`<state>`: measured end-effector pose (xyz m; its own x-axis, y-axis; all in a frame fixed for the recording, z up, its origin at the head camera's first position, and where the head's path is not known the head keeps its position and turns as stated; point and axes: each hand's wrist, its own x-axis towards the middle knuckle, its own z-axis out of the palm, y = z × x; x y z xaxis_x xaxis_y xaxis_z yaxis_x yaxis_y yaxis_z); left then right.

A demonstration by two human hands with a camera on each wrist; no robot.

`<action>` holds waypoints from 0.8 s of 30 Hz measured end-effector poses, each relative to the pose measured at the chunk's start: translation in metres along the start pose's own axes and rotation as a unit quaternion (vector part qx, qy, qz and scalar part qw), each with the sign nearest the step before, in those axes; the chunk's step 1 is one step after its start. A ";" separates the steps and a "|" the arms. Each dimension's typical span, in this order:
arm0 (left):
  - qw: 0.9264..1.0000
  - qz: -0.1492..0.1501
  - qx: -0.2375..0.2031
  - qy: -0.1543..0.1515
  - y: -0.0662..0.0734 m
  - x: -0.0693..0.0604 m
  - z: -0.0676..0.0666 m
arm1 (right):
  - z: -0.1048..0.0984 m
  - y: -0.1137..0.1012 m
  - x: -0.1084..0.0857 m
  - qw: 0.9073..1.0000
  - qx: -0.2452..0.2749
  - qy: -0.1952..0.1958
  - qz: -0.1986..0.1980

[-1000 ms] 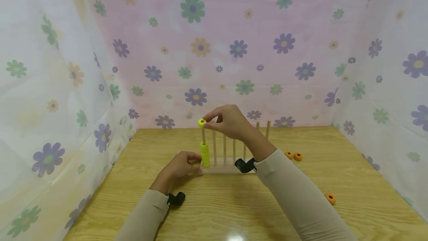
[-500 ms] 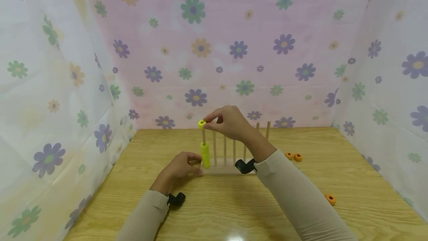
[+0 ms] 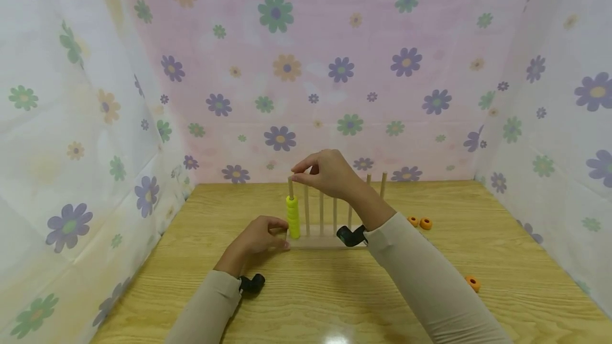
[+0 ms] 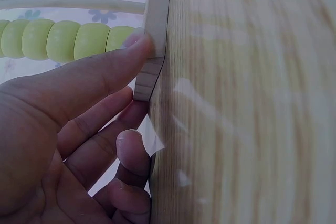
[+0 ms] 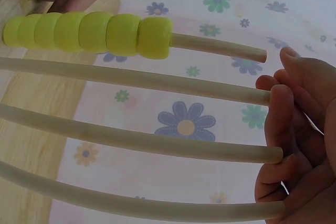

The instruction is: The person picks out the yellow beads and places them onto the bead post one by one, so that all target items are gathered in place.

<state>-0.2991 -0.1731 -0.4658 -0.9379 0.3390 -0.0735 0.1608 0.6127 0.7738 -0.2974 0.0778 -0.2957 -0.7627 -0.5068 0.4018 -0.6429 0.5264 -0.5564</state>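
Note:
Several yellow beads [image 3: 293, 218] are stacked on the leftmost peg of a wooden peg rack [image 3: 320, 243]. In the right wrist view, that bead stack [image 5: 93, 32] leaves the peg's upper end bare. My left hand [image 3: 260, 238] grips the left end of the rack's base. The left wrist view has the thumb [image 4: 118, 66] on the base's face, with other fingers around its end. Beside the leftmost peg's top is my right hand [image 3: 330, 175], holding nothing, its thumb and index finger slightly apart. Its lower fingers [image 5: 278, 114] lie near the tips of the neighbouring pegs.
Two orange beads [image 3: 426, 223] lie on the wooden table [image 3: 382, 301] right of the rack, partly beside the right sleeve. Another orange bead [image 3: 473, 283] is nearer the front. Flowered cloth [image 3: 325, 94] hangs behind and at both sides.
The yellow bead that my right hand held at the peg's top is released and has dropped onto the stack, which is now taller. My left hand has stayed in place.

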 end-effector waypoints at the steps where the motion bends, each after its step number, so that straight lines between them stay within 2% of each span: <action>1: 1.000 0.001 -0.001 0.001 0.000 0.000 0.000 | 0.000 0.000 0.000 1.000 0.001 0.000 0.001; 14: 1.000 0.004 -0.006 -0.004 0.000 0.000 0.000 | -0.002 0.000 -0.001 1.000 -0.009 0.004 0.000; 24: 1.000 0.001 -0.005 0.000 0.004 -0.002 0.000 | -0.002 0.004 -0.008 0.998 -0.027 0.036 -0.038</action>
<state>-0.2965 -0.1714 -0.4621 -0.9379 0.3393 -0.0722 0.1589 0.6052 0.7800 -0.2938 0.0848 -0.2999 -0.7136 -0.4977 0.4930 -0.7003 0.5252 -0.4835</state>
